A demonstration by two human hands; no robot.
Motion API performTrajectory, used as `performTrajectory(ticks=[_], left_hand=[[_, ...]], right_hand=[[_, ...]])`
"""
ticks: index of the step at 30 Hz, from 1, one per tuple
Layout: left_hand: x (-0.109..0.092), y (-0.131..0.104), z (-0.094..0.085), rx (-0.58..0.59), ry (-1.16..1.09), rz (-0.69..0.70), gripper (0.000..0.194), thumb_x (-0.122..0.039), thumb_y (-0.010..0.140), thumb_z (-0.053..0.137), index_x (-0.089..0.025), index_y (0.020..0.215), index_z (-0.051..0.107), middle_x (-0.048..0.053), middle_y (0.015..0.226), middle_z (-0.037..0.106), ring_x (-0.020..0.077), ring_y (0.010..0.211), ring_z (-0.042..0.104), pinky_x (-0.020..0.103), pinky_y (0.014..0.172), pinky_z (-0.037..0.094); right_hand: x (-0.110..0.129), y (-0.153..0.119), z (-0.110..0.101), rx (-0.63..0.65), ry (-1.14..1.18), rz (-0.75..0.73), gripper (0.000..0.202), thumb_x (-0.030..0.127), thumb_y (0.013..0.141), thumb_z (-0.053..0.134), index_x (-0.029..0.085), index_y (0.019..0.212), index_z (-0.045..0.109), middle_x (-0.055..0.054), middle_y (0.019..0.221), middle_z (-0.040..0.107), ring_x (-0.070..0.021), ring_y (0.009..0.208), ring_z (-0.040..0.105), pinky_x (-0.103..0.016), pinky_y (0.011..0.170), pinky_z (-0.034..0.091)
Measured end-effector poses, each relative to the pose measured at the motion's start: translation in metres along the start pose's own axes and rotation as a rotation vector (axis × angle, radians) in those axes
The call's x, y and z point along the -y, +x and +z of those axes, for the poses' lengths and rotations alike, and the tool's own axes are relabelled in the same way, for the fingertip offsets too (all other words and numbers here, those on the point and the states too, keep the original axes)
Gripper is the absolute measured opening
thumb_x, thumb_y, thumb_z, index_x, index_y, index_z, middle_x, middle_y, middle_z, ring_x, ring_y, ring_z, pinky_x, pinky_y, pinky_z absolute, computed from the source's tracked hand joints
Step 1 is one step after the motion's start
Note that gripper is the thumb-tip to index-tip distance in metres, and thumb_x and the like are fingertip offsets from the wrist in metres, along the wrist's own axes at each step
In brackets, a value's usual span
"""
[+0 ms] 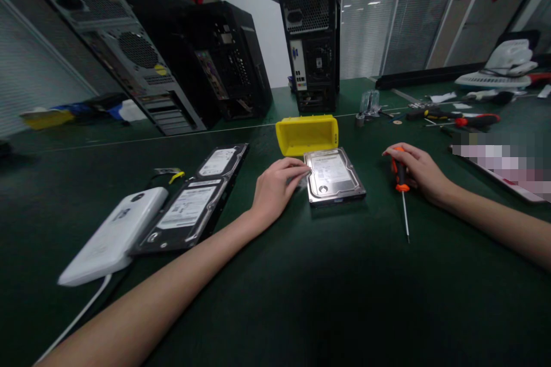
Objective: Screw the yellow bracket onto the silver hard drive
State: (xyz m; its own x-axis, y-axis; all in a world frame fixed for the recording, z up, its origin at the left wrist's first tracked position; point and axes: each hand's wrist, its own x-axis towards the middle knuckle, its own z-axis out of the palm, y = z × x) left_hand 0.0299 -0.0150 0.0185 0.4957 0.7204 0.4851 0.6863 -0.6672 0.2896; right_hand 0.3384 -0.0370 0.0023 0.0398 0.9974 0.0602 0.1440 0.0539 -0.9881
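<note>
A silver hard drive (330, 175) with a white label lies flat on the green table before me. At its left edge is my left hand (278, 188), thumb and fingers pinched together; whatever is between the fingertips is too small to name. My right hand (419, 172) rests on the table to the right of the drive. Its fingers close around the orange and black handle of a screwdriver (403, 212), whose shaft points toward me. Just behind the drive, a yellow plastic bin (307, 135) stands with its opening facing me.
Left of my hand lie two more hard drives (189, 206) and a white power strip (114, 235) with a cord. Computer cases (142, 57) stand at the back left, another case (316, 51) behind the bin. Tools, including a red-handled screwdriver (477, 120), lie right.
</note>
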Motion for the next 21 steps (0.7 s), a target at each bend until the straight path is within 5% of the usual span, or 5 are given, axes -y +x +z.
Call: performTrajectory(ticks=[11, 21], left_hand=[[-0.0031, -0.0028, -0.0029, 0.01, 0.274, 0.091, 0.027, -0.022, 0.092, 0.045, -0.026, 0.111, 0.064, 0.003, 0.113, 0.066, 0.0194, 0.097, 0.059, 0.032, 0.071, 0.04], [-0.0045, -0.0032, -0.0017, 0.007, 0.286, 0.087, 0.027, -0.022, 0.092, 0.046, -0.026, 0.111, 0.064, 0.003, 0.113, 0.066, 0.0194, 0.097, 0.06, 0.031, 0.07, 0.038]], right_hand=[[0.0008, 0.0001, -0.0013, 0.008, -0.023, 0.007, 0.032, 0.049, 0.083, 0.054, 0.022, 0.1, 0.058, 0.002, 0.066, 0.049, -0.0044, 0.041, 0.038, -0.017, 0.032, 0.024], [0.0012, 0.0001, 0.0007, -0.005, -0.017, -0.005, 0.031, 0.049, 0.081, 0.055, 0.022, 0.097, 0.058, 0.003, 0.063, 0.048, -0.0043, 0.04, 0.037, -0.017, 0.032, 0.024]])
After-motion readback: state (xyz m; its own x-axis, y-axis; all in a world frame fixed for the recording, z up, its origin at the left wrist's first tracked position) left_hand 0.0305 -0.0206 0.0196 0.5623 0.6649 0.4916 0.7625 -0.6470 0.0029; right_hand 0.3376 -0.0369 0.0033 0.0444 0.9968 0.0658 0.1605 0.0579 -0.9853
